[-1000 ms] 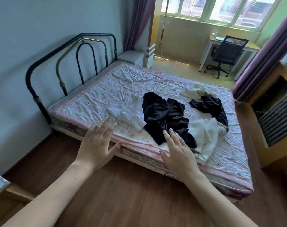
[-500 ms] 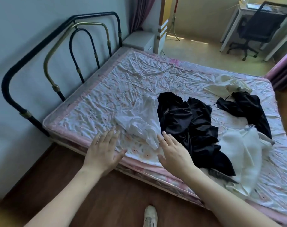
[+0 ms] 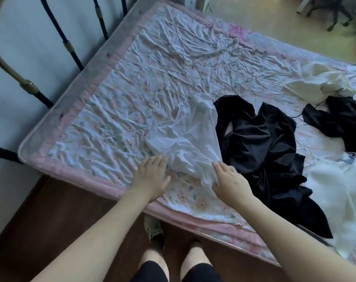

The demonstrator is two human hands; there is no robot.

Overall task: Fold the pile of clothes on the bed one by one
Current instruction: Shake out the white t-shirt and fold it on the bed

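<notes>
Lying crumpled, white garment (image 3: 185,139)

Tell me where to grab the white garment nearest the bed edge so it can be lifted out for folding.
Probably pinch the white garment at its near bunched end, coming from the bed's near edge. That end lies between the left hand and right hand, both already at it. Its right side runs along the black garment, so pulling toward yourself should free it.

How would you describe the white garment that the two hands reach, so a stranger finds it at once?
Start at the bed, at its near edge. The white garment lies crumpled there, left of the big black garment. Alone among the clothes, it has both hands at it.
</notes>
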